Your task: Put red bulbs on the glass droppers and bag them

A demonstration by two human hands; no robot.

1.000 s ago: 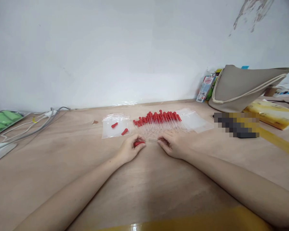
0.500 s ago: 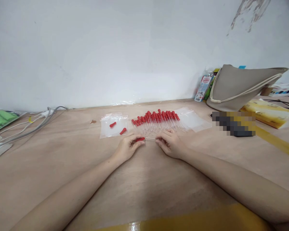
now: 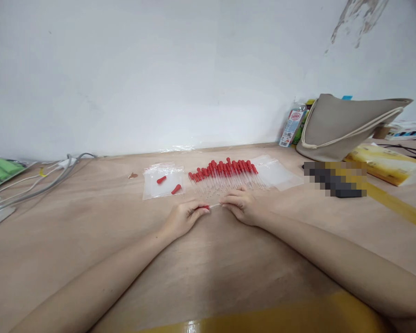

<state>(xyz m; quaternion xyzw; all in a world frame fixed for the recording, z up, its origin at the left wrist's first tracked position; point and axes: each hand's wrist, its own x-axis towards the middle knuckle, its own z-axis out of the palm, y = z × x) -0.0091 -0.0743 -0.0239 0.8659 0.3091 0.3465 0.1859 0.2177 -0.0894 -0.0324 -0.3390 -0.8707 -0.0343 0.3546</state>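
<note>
Wood-grain tabletop [image 3: 180,277] under both hands. Beyond the right hand [image 3: 241,206]: fanned row of red-bulbed droppers [image 3: 225,169]. Right hand pinches slim, clear pipette tube [image 3: 215,205], one end hidden in fingers. Left hand [image 3: 185,218] pinches smooth red bulb [image 3: 207,207], mostly covered, at tube's near end; seating unclear.

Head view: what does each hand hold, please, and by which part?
The left hand holds a red bulb by its body; the right hand, a clear tube by the part away from the bulb.

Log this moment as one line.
left hand: pinching red bulb | right hand: holding clear tube | tube end: at red bulb | two loose bulbs: on plastic bag
</note>
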